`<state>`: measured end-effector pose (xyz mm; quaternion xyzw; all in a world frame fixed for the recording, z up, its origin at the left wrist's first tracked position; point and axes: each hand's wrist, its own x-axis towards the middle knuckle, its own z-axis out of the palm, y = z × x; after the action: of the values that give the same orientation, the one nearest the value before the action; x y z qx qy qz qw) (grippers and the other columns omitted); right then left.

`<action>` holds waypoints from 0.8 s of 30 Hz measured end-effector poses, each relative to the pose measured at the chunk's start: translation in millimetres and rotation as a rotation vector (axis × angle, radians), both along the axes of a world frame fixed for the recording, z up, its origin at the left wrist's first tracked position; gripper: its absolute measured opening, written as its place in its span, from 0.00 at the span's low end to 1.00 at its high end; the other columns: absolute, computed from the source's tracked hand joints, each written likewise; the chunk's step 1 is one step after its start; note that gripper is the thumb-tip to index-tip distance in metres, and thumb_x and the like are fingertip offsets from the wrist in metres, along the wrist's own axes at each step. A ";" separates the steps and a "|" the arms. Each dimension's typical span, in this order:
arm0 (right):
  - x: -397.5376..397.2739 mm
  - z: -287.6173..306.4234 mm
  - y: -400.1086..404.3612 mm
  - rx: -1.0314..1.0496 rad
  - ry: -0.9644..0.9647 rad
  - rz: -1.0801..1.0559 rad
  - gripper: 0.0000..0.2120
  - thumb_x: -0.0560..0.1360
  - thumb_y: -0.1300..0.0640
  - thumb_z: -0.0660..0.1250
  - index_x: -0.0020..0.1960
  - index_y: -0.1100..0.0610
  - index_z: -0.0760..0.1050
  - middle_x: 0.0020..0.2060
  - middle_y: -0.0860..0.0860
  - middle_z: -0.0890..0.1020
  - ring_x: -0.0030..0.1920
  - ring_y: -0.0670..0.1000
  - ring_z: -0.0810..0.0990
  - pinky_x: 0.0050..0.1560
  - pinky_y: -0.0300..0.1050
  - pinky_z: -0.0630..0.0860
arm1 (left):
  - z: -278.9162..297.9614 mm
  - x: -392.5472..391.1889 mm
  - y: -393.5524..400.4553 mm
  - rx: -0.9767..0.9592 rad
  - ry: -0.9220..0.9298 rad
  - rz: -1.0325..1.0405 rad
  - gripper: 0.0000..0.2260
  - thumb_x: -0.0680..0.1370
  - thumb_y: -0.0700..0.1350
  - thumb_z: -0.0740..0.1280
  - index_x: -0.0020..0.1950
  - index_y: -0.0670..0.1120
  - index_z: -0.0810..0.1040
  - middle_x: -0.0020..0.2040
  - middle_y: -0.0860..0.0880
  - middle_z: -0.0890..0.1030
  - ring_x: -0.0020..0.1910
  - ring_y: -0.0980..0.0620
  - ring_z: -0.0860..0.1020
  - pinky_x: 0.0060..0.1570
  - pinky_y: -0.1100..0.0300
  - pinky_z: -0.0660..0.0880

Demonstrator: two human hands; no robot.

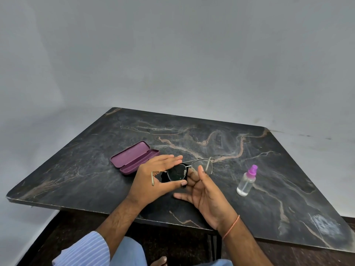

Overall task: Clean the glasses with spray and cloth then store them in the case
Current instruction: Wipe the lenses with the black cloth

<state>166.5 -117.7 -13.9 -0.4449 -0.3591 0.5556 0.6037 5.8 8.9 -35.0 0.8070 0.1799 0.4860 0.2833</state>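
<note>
Thin metal-framed glasses (199,166) are held above the dark marble table (249,150), temples unfolded. My left hand (153,179) grips the left lens between thumb and fingers, with a black cloth (172,175) wrapped around that lens. My right hand (203,191) sits just to the right, palm up, its fingertips touching the cloth and frame near the bridge. The purple glasses case (132,158) lies open on the table, behind and left of my hands. A small clear spray bottle (246,181) with a purple cap stands to the right.
The table's near edge runs just below my wrists. Grey walls stand behind and left of the table. My knees and a bare foot (159,261) show under the edge, above a dark floor.
</note>
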 end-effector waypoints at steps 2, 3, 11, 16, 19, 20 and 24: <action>-1.7 -1.6 2.1 -0.024 0.022 -0.010 0.48 0.71 0.28 0.74 0.77 0.63 0.73 0.72 0.61 0.80 0.72 0.63 0.77 0.69 0.63 0.76 | -0.2 -0.2 0.2 -0.009 0.004 -0.003 0.30 0.68 0.50 0.87 0.69 0.49 0.87 0.67 0.57 0.86 0.72 0.55 0.82 0.74 0.50 0.77; -1.9 -2.9 3.0 -0.035 0.025 -0.018 0.49 0.71 0.28 0.75 0.76 0.64 0.72 0.71 0.62 0.81 0.73 0.66 0.77 0.69 0.62 0.78 | -0.4 -0.5 0.5 -0.016 0.007 0.000 0.30 0.68 0.50 0.87 0.69 0.50 0.86 0.67 0.57 0.86 0.72 0.56 0.82 0.74 0.52 0.77; -0.4 -4.2 1.2 -0.019 0.014 -0.087 0.38 0.76 0.32 0.63 0.72 0.61 0.79 0.68 0.60 0.84 0.72 0.60 0.81 0.71 0.62 0.78 | 3.0 -2.4 -1.4 -0.134 -0.003 0.027 0.29 0.68 0.53 0.87 0.68 0.56 0.87 0.67 0.55 0.87 0.70 0.61 0.82 0.74 0.62 0.75; 0.3 -2.1 3.2 -0.019 0.084 -0.091 0.36 0.79 0.33 0.61 0.76 0.58 0.76 0.72 0.58 0.81 0.76 0.61 0.77 0.76 0.71 0.71 | 1.7 -2.0 -0.9 -0.157 0.047 -0.015 0.30 0.68 0.52 0.87 0.70 0.57 0.85 0.69 0.54 0.85 0.73 0.62 0.80 0.75 0.65 0.72; 0.2 -2.1 4.9 -0.021 0.055 -0.060 0.37 0.78 0.32 0.61 0.77 0.56 0.75 0.73 0.55 0.81 0.76 0.60 0.76 0.76 0.71 0.69 | 1.8 -2.3 -0.4 -0.152 0.040 -0.017 0.30 0.68 0.52 0.87 0.70 0.56 0.85 0.69 0.53 0.85 0.73 0.61 0.80 0.75 0.64 0.73; -0.1 -2.2 4.9 -0.026 0.037 -0.056 0.37 0.78 0.32 0.60 0.77 0.56 0.75 0.74 0.55 0.80 0.76 0.60 0.76 0.76 0.71 0.69 | 1.9 -2.4 -0.8 -0.144 0.042 -0.020 0.31 0.68 0.52 0.87 0.70 0.55 0.85 0.69 0.53 0.86 0.73 0.61 0.80 0.75 0.64 0.73; -1.0 -0.5 5.9 -0.067 0.031 -0.022 0.39 0.78 0.31 0.64 0.75 0.60 0.75 0.74 0.56 0.80 0.72 0.59 0.79 0.71 0.66 0.76 | 3.5 -1.2 -2.9 -0.133 0.049 -0.030 0.31 0.68 0.50 0.87 0.71 0.53 0.85 0.68 0.56 0.86 0.73 0.61 0.80 0.74 0.66 0.72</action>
<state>165.5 -111.9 -14.4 -0.4603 -0.3260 0.5673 0.6000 4.6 6.0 -31.5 0.8008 0.2064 0.4487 0.3389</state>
